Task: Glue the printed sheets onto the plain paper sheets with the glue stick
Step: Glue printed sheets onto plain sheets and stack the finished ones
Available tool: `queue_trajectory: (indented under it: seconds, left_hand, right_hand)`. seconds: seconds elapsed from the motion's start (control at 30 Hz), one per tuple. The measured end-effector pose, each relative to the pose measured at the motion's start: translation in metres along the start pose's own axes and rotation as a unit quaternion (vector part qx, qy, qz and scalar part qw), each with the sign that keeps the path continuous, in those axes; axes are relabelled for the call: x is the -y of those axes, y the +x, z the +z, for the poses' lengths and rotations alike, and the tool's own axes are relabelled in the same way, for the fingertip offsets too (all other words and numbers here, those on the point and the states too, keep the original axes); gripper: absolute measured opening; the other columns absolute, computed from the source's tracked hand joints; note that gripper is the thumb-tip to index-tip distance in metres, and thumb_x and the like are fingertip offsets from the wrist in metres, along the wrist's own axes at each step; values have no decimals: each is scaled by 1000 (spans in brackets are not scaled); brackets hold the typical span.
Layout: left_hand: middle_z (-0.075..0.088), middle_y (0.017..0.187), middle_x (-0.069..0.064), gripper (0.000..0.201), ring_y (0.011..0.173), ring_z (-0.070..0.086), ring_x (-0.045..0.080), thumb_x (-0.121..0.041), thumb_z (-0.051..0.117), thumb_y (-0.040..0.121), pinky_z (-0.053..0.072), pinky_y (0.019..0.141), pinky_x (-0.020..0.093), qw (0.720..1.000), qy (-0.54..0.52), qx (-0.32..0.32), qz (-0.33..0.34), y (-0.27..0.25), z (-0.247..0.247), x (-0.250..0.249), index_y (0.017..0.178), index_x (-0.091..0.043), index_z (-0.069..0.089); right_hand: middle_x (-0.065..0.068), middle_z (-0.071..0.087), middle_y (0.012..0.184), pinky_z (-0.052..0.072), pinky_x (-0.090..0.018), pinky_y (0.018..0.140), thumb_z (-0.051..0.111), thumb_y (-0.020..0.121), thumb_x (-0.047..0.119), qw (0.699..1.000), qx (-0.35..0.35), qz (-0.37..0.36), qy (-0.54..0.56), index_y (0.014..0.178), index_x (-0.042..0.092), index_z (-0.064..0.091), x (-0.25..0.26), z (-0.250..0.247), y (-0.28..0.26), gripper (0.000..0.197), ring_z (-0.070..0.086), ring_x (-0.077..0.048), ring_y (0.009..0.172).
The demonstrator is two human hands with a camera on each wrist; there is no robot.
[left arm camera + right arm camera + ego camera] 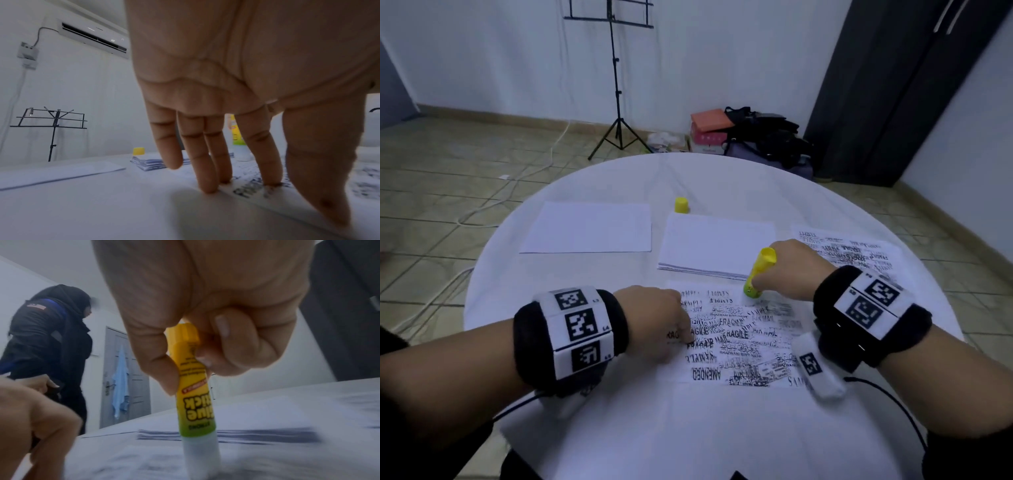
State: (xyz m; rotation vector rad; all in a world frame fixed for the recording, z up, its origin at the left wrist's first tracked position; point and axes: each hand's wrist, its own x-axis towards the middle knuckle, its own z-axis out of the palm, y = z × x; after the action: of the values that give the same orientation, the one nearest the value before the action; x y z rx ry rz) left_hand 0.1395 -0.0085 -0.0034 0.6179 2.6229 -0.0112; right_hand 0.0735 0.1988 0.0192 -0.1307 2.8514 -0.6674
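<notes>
A printed sheet (739, 339) lies on the table in front of me. My left hand (654, 318) presses its left edge flat with straight fingertips (209, 186). My right hand (787, 270) grips the yellow-green glue stick (758, 274) upside down, its white tip (202, 457) touching the far part of the sheet. Behind it sits a stack of plain paper (717, 245), with one single plain sheet (589, 228) to the left. More printed sheets (852, 253) lie at the right. The yellow cap (681, 205) stands beyond the stack.
The round table (619, 428) wears a white cloth. A music stand (616, 82), boxes and bags (753, 133) are on the floor behind. Another person in dark clothes (47, 344) stands off to the side near a grey door (125, 378).
</notes>
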Motion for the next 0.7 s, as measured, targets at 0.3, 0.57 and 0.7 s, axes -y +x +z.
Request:
queue_trajectory:
  seconds: [0.3,0.57,0.7]
  left_hand:
    - [39,129,-9,59,102,57,19,-29,75,73,49,91,33,999,-16,18,-29,-3,2,-1,125,-42,52]
    - [19,141,-3,129,128,42,20,-58,85,51,40,104,37,992,-66,-8,-110,-7,-3,16,149,-26,7]
    - [25,127,0,126,123,42,27,-70,79,47,40,104,44,989,-29,44,-138,-1,-12,17,146,-40,5]
  right_hand:
    - [-9,64,80,40,-25,57,72,71,7,998,-53,15,-4,84,-1,68,-34,-24,-27,17,56,-22,72]
    - [-3,67,86,48,-32,69,68,76,25,985,-3,-168,28,82,10,71,44,5,-29,17,60,-18,78]
    - [0,58,70,44,-28,61,66,78,27,981,25,-189,-38,75,9,65,71,30,-25,18,54,-17,69]
